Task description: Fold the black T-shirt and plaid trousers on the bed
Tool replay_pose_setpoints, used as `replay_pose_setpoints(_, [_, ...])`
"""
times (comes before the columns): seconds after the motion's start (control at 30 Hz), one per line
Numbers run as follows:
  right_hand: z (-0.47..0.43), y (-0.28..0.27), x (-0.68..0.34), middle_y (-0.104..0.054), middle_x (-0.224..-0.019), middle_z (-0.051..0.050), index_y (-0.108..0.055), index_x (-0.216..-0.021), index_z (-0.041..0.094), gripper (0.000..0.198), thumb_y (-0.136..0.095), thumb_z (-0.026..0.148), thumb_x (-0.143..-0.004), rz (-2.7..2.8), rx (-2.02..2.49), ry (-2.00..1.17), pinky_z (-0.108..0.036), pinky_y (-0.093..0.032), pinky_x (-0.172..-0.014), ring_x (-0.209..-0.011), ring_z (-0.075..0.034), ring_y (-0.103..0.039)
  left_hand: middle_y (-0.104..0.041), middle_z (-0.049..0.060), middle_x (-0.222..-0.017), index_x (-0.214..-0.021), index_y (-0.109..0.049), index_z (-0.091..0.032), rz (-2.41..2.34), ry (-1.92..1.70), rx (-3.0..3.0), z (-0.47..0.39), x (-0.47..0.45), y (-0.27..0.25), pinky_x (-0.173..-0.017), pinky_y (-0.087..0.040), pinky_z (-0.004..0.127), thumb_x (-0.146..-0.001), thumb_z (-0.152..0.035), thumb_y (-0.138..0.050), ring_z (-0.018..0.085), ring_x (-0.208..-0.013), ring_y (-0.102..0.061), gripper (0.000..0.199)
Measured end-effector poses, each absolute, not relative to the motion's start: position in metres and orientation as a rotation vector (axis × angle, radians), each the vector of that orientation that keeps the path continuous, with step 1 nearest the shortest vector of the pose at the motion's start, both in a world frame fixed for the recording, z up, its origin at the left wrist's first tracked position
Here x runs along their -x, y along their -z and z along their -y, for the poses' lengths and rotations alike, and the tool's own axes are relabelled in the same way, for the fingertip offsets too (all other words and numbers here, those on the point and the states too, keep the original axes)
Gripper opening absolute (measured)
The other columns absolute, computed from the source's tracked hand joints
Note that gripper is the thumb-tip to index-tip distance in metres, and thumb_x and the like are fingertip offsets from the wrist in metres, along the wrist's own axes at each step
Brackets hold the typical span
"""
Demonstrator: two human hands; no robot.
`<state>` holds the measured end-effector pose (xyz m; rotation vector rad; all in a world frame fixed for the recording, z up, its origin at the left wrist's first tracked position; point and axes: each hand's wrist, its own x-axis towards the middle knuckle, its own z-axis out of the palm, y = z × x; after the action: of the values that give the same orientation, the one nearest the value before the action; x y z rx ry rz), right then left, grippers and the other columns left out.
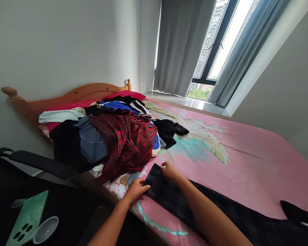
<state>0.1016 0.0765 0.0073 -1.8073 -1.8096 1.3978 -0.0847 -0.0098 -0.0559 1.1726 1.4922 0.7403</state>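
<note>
1. One dark checked garment lies flat on the near part of the bed, stretched along the near edge; its long axis runs from its narrow end near the clothes pile, at centre, off toward the lower right of the view.
2. Two hands work at that narrow end. The left hand pinches the near corner of the cloth between thumb and fingers. The right hand lies on the far corner with fingers curled over the edge; whether it grips or only presses cannot be told from this angle.
3. One heap of clothes sits just beyond the hands, near the headboard. On top of it lies one red plaid shirt, with one blue-grey piece to its left and one black item spilling out to the right.
4. The surface is one pink bedsheet printed with a teal and cream bird-like figure.
5. One wooden headboard stands against a plain pale wall.
6. Grey curtains frame one window, with tall buildings outside.
7. At lower left, off the bed, lie one green phone and one small white bowl.
</note>
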Motion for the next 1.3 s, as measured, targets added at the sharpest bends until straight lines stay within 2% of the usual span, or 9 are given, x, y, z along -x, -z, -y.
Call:
replay_pose_setpoints(0.13, [-0.103, 0.009, -0.091, -0.04, -0.043, 0.004, -0.052, -0.072, 0.016, 0.012, -0.056, 0.025, -0.079, 1.803, 1.886, -1.602, -0.02, -0.027, -0.038, -0.037, -0.009, -0.038, -0.064, 0.001, -0.07, -0.089, -0.065, -0.018, -1.561, -0.742, -1.252, 0.011, 0.087, 0.063, -0.04, -0.039, 0.021, -0.068, -0.041, -0.065, 0.012, -0.048, -0.054, 0.031])
replay_pose_setpoints(0.27, [-0.114, 0.016, -0.089, -0.039, -0.042, 0.005, -0.046, -0.065, 0.017, 0.017, -0.056, 0.022, -0.078, 1.76, 1.883, -1.768, -0.019, -0.028, -0.036, -0.034, -0.008, -0.037, -0.064, 0.001, -0.069, -0.091, -0.066, -0.019, -1.576, -0.729, -1.28, 0.014, 0.086, 0.06, -0.043, -0.039, 0.023, -0.07, -0.04, -0.063, 0.013, -0.049, -0.055, 0.03])
replay_pose_setpoints(0.47, [-0.107, 0.011, -0.073, -0.05, -0.05, 0.006, -0.045, -0.084, 0.017, 0.005, -0.049, 0.017, -0.082, 1.693, 1.725, -1.75, -0.016, -0.037, -0.042, -0.039, -0.007, -0.048, -0.066, 0.004, -0.078, -0.098, -0.061, -0.021, -1.441, -0.819, -1.089, 0.017, 0.093, 0.05, -0.04, -0.038, 0.027, -0.067, -0.043, -0.061, 0.013, -0.042, -0.051, 0.038])
replay_pose_setpoints(0.57, [-0.1, 0.01, -0.058, -0.058, -0.058, 0.004, -0.042, -0.097, 0.018, 0.017, -0.048, 0.016, -0.082, 1.645, 1.607, -1.708, -0.017, -0.039, -0.045, -0.047, -0.009, -0.055, -0.065, 0.004, -0.077, -0.104, -0.056, -0.023, -1.54, -0.828, -1.021, 0.02, 0.105, 0.046, -0.04, -0.037, 0.028, -0.072, -0.042, -0.056, 0.014, -0.042, -0.051, 0.038])
replay_pose_setpoints(0.8, [-0.082, 0.026, -0.037, -0.06, -0.071, 0.004, -0.038, -0.118, 0.017, 0.049, -0.052, 0.01, -0.071, 1.5, 1.334, -1.469, -0.021, -0.041, -0.054, -0.058, -0.011, -0.053, -0.06, 0.005, -0.091, -0.102, -0.058, -0.02, -2.029, -1.045, -1.663, 0.038, 0.112, 0.026, -0.079, -0.047, 0.036, -0.079, -0.033, -0.052, 0.021, -0.085, -0.058, 0.027])
replay_pose_setpoints(0.9, [-0.055, 0.024, -0.054, -0.061, -0.091, -0.002, -0.045, -0.114, 0.018, 0.036, -0.047, 0.018, -0.079, 1.433, 1.22, -1.321, -0.025, -0.045, -0.069, -0.076, -0.012, -0.056, -0.06, 0.005, -0.094, -0.097, -0.06, -0.021, -1.768, -1.097, -1.983, 0.035, 0.092, 0.013, -0.083, -0.046, 0.034, -0.084, -0.023, -0.045, 0.019, -0.091, -0.057, 0.019])
replay_pose_setpoints(1.07, [0.011, 0.017, -0.103, -0.06, -0.099, -0.004, -0.057, -0.102, 0.02, 0.023, -0.039, 0.028, -0.09, 1.643, 1.14, -0.866, -0.031, -0.044, -0.087, -0.093, -0.016, -0.055, -0.065, 0.006, -0.102, -0.096, -0.064, -0.02, -1.336, -0.707, -2.334, -0.006, 0.052, 0.008, -0.091, -0.045, 0.031, -0.079, -0.003, -0.034, 0.016, -0.1, -0.058, 0.038])
replay_pose_setpoints(1.2, [0.037, 0.026, -0.183, -0.049, -0.132, -0.005, -0.048, -0.127, 0.027, 0.041, -0.048, 0.034, -0.087, 2.244, 1.255, -0.629, -0.044, -0.022, -0.11, -0.126, -0.022, -0.039, -0.049, 0.005, -0.135, -0.124, -0.053, -0.023, -1.445, -0.361, -2.464, -0.041, 0.046, 0.032, -0.109, -0.023, 0.048, -0.088, -0.022, -0.038, 0.022, -0.128, -0.039, 0.039])
replay_pose_setpoints(1.3, [0.046, 0.033, -0.292, -0.032, -0.146, 0.003, -0.037, -0.136, 0.038, 0.053, -0.05, 0.043, -0.086, 2.379, 1.794, -0.39, -0.041, -0.006, -0.114, -0.135, -0.02, -0.024, -0.031, 0.004, -0.147, -0.139, -0.034, -0.025, -1.699, -0.224, -2.434, -0.056, 0.054, 0.054, -0.106, -0.019, 0.059, -0.09, -0.038, -0.036, 0.025, -0.137, -0.022, 0.051])
